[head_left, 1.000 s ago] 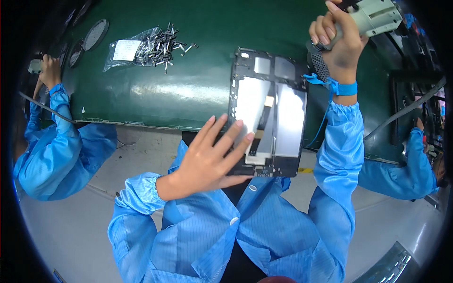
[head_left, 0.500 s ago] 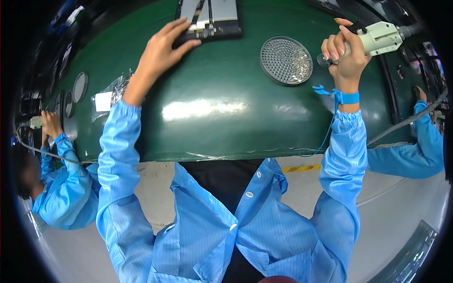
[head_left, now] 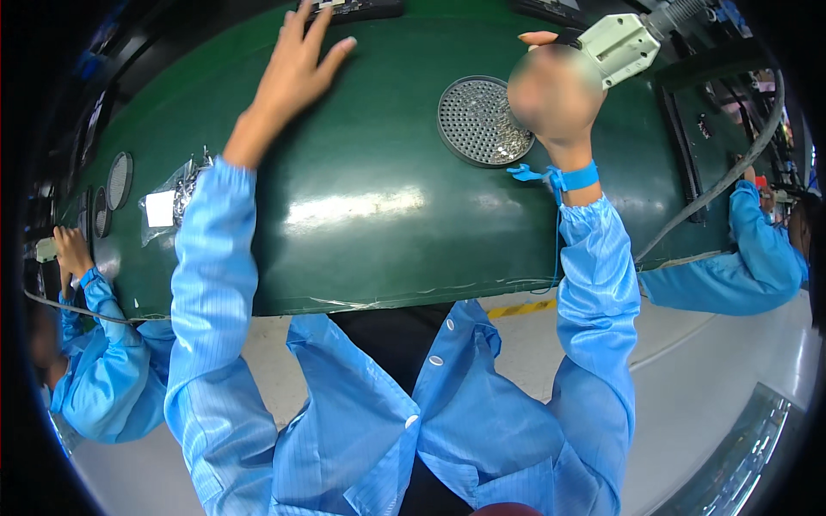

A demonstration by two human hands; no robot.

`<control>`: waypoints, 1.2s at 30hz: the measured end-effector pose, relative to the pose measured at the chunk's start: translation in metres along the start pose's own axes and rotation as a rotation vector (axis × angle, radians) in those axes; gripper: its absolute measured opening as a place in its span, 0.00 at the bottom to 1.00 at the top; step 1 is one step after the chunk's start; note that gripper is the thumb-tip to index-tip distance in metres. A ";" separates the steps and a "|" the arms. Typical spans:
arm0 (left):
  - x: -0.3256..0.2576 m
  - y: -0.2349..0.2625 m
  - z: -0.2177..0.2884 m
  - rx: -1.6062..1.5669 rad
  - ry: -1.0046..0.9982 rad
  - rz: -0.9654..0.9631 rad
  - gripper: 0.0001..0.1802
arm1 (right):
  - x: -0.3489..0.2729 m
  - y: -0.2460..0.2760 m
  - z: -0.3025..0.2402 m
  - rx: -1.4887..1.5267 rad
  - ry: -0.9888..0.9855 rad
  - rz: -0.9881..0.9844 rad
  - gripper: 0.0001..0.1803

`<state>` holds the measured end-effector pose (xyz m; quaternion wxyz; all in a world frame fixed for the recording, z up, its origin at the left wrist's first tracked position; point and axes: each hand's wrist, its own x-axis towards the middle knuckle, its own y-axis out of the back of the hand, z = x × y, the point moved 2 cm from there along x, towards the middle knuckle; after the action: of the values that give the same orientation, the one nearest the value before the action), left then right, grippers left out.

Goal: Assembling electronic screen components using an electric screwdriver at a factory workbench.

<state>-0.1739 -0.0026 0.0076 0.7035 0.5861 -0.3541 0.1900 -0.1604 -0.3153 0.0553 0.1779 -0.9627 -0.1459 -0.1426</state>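
My left hand (head_left: pixel 295 73) reaches to the far edge of the view with its fingers spread. Its fingertips are at the left end of a flat dark electronic device (head_left: pixel 366 10), of which only the near edge shows; I cannot tell whether they touch it. My right hand (head_left: pixel 557 99) is closed round a pale green electric screwdriver (head_left: pixel 621 50); the fingers and the tool's tip are blurred or hidden. Just left of that hand lies a round grey tray (head_left: pixel 465 107) full of small holes, with shiny screws (head_left: pixel 508 142) heaped toward its right side.
A bag of metal parts (head_left: pixel 176 196) with a white label lies left of my left forearm, near round trays (head_left: pixel 120 179). The screwdriver's cable (head_left: pixel 731 176) hangs at the right. A dark rail (head_left: pixel 684 155) stands there. Co-workers in blue sit at both sides (head_left: pixel 112 370) (head_left: pixel 757 258).
The device has shifted away toward the far edge, and my left hand has gone forward with spread fingers. My right hand has carried the screwdriver left, closer to the screw tray.
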 end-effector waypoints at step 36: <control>-0.070 0.085 0.105 -0.573 -0.095 -0.177 0.08 | 0.007 -0.006 0.013 -0.104 0.016 -0.101 0.12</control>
<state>-0.3083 -0.0727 0.0224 0.8365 0.4008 -0.3735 -0.0072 -0.1530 -0.3034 0.0479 0.1212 -0.9610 -0.1850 -0.1662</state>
